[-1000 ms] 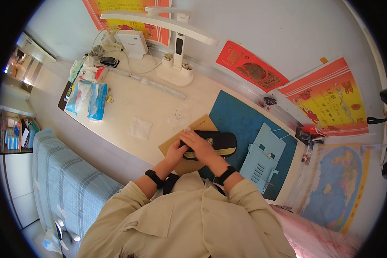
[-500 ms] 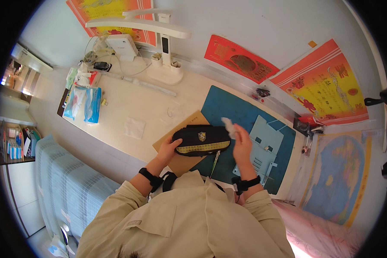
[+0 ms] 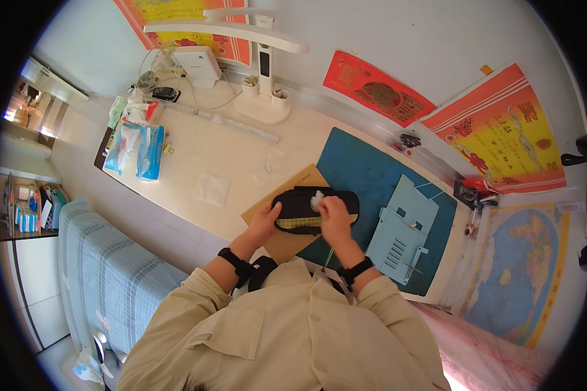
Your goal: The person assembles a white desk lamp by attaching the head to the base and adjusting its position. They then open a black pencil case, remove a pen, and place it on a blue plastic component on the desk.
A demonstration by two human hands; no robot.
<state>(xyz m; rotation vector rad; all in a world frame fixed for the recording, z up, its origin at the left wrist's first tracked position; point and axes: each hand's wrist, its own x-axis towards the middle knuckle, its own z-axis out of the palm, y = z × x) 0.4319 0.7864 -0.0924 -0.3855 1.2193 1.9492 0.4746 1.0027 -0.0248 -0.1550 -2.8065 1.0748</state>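
Note:
A black pencil case [image 3: 295, 202] with a yellowish stripe lies on a brown paper sheet or envelope [image 3: 301, 177] and partly over a dark teal mat [image 3: 346, 156]. My left hand [image 3: 263, 223] is closed on the case's left end, thumb on top. In the fingers of my right hand [image 3: 336, 220] is a crumpled white tissue [image 3: 316, 199], pinched and held against the top of the case. The right hand covers part of the case, and its badge is out of sight. A cord zipper pull [image 3: 329, 257] hangs below the case.
A light-blue book stand [image 3: 404, 225] lies on the mat at right. Left of the paper lies a white square wipe [image 3: 213, 188]. Farther back are a desk lamp [image 3: 265, 107], a white tube [image 3: 241, 128] and a blue-white wipes pack [image 3: 150, 153].
My right hand has moved left with the tissue, from beside the pencil case onto its top. My left hand keeps its hold. The whole view has shifted slightly.

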